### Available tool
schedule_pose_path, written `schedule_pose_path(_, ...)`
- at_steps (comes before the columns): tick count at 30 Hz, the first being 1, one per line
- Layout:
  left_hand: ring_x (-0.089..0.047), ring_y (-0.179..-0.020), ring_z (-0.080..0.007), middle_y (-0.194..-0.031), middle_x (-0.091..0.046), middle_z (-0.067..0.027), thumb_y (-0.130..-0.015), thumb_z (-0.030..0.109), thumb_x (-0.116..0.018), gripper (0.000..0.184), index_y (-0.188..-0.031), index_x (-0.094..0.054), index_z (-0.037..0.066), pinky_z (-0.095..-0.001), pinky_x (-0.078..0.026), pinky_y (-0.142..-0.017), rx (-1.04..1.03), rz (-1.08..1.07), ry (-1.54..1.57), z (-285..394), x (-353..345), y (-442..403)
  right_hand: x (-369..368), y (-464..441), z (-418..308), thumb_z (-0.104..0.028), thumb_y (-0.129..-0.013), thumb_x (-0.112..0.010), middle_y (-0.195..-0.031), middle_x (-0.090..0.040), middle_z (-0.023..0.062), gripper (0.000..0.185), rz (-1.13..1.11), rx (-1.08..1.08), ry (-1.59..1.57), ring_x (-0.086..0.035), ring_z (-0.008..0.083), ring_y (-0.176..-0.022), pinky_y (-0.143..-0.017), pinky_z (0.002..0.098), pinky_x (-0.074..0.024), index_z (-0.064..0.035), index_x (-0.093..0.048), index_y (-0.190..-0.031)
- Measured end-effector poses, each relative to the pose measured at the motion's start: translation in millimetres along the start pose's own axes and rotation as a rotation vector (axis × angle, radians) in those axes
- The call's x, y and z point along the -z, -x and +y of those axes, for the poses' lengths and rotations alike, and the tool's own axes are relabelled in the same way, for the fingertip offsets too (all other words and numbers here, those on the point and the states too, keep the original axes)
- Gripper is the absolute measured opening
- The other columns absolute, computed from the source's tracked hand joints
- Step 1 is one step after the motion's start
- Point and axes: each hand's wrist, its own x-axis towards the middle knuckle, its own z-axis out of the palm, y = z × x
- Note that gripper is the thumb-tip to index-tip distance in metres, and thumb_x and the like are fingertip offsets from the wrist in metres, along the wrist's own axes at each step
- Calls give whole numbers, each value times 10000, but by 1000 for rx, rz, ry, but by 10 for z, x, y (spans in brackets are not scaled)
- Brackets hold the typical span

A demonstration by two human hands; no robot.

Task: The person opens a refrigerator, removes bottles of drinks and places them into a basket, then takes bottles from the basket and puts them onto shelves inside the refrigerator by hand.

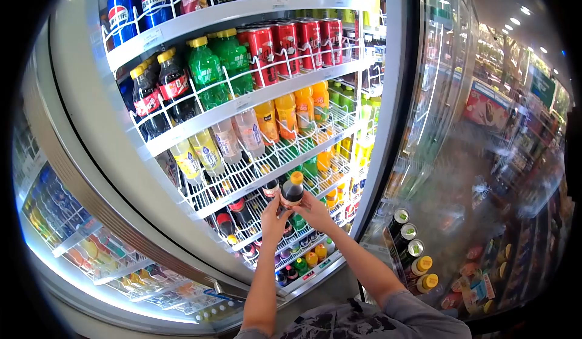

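Both hands are together around a dark cola bottle [293, 190] with a yellow cap, held upright in front of the lower shelves of a lit drinks cooler. On the bottle's left side is my left hand [274, 219], its fingers against the lower part. My right hand [313, 210] grips the same bottle from the right, near its label. Another dark bottle [271, 189] stands on the shelf just left of the held one. Above the hands is a white wire shelf [242, 190] with a pale front edge.
Upper shelves hold red cans [262, 54], green bottles [206, 72] and orange bottles [286, 116]. The open glass door [397, 157] stands at the right. Several cans and yellow-capped bottles [421, 265] are low at the right. A second cooler [73, 218] glows at the left.
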Motion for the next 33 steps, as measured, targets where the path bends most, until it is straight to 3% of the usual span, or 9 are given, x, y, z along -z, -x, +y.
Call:
schedule_pose_path(5,-639,-972,-171,-1148,-650,-137,-760,-49,-734,685,-1391,-486,46,-301,-545,-840,20,35,46,-133,-22,-118,-55,-233,235,-11,-911,-628,-1321,-535,124,540,-46,49,-144,-533,188,-1238,-1054,322,-424,27,-365,-1382)
schedule_pose_path(6,-639,-972,-171,-1148,-650,-137,-760,-49,-734,685,-1391,-486,46,-301,-545,-840,20,43,44,-153,-36,-147,-77,-282,234,-13,-912,-628,-1322,-532,126,546,-52,56,-148,-530,188,-1240,-1053,321,-425,28,-356,-1383)
schedule_pose_path(8,-671,-956,-258,-1094,-656,-169,-773,-10,-738,662,-1381,-486,66,-343,-530,-811,8,99,53,-198,-63,-172,-87,-337,239,-14,-911,-631,-1326,-528,129,562,-58,59,-120,-527,188,-1243,-1051,319,-426,27,-341,-1390)
schedule_pose_path(16,-679,-967,-211,-1095,-667,-181,-769,-5,-746,663,-1376,-477,-12,-304,-552,-797,25,117,-7,-362,-146,-278,-50,-507,428,11,-900,-629,-1351,-503,144,646,-78,35,-74,-522,189,-1254,-1035,306,-441,3,-281,-1444)
schedule_pose_path(20,-673,-970,-251,-1111,-658,-185,-789,8,-730,657,-1388,-459,2,-328,-524,-810,59,144,51,-532,-181,-255,-111,-637,769,16,-898,-627,-1343,-511,139,658,-123,-6,-151,-531,195,-1248,-1032,308,-448,2,-272,-1451)
schedule_pose_path(23,-676,-963,-287,-1083,-662,-206,-793,48,-732,651,-1383,-462,-3,-351,-528,-806,69,133,-71,-751,-177,-244,-193,-644,1011,-7,-874,-661,-1257,-574,189,669,-42,109,6,-596,244,-1172,-972,334,-487,33,-306,-1439)
schedule_pose_path(27,-664,-967,-352,-1071,-658,-234,-799,113,-735,614,-1349,-490,-8,-395,-522,-824,131,87,-188,-939,-186,-219,-154,-649,947,-59,-861,-688,-1197,-607,204,679,-73,83,210,-636,280,-1095,-923,338,-508,31,-333,-1432)
schedule_pose_path(30,-653,-954,-383,-1064,-655,-242,-801,135,-734,586,-1319,-508,-21,-416,-517,-821,117,101,-248,-1063,-218,-254,-155,-734,1064,-100,-896,-674,-1170,-627,184,639,-93,55,319,-628,240,-1130,-929,332,-512,4,-350,-1437)
schedule_pose_path(33,-642,-922,-403,-1037,-655,-242,-804,153,-733,569,-1296,-519,-35,-435,-512,-803,98,111,-266,-1108,-211,-303,-151,-824,1073,-152,-890,-686,-1108,-647,206,626,-89,61,333,-648,298,-1067,-886,361,-521,12,-384,-1413)
